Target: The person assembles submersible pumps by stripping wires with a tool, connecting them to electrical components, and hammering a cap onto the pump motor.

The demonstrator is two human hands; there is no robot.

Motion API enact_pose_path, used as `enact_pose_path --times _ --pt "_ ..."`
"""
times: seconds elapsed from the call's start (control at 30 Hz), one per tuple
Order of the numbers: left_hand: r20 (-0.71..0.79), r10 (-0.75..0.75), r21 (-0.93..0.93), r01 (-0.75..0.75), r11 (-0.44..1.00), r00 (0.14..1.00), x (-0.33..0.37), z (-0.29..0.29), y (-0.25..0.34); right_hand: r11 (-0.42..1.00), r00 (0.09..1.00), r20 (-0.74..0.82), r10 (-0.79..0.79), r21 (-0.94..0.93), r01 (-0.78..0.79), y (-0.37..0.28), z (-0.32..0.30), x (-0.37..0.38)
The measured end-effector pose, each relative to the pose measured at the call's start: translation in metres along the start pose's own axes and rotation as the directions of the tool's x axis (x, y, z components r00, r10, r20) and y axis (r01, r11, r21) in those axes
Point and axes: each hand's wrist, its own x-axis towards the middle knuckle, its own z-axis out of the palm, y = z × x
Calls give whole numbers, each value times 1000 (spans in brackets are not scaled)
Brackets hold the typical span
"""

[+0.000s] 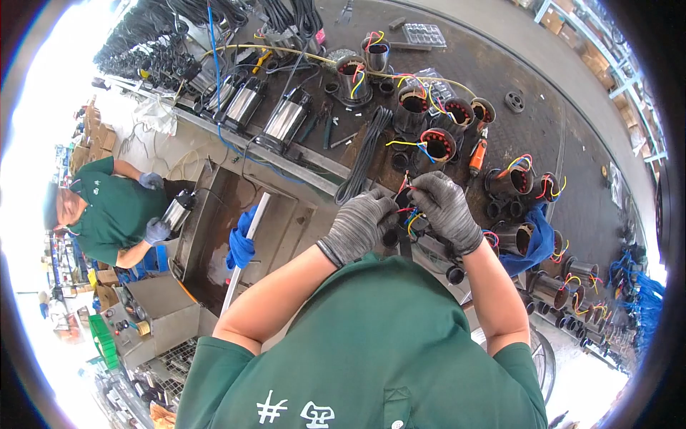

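Note:
Both my hands wear grey striped gloves and meet over a dark part at the bench's near edge. Coloured wires (412, 222), red, yellow and blue, come up from it between them. My left hand (361, 227) is closed, its thumb and fingertips pinching a red wire. From the other side, my right hand (448, 211) is closed too, pinching a wire end near its fingertips; the exact grip is partly hidden. A looped black cable (366, 154) lies just beyond my left hand. Past my right hand stand several open motor housings (437, 146) with coloured leads.
An orange-handled tool (478, 156) lies beside the housings. Pliers (327, 131) and shiny cylindrical pumps (284, 121) are at the left of the bench. A blue cloth (537, 243) drapes at the right. Another person (118, 207) handles a pump by a metal trough (196, 236).

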Motion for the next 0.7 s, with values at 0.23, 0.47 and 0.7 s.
enact_pose_path --times 0.23,0.47,0.7 --pt "74 -257 -646 243 724 964 17 17 -30 953 942 204 -266 -92 289 -6 -4 15" --pt "206 -286 -592 352 725 936 41 -5 -28 852 850 403 -340 -251 460 -7 0 25" --pt "51 -451 -701 354 620 891 -1 -13 -58 879 884 309 -350 -217 424 -4 2 19"
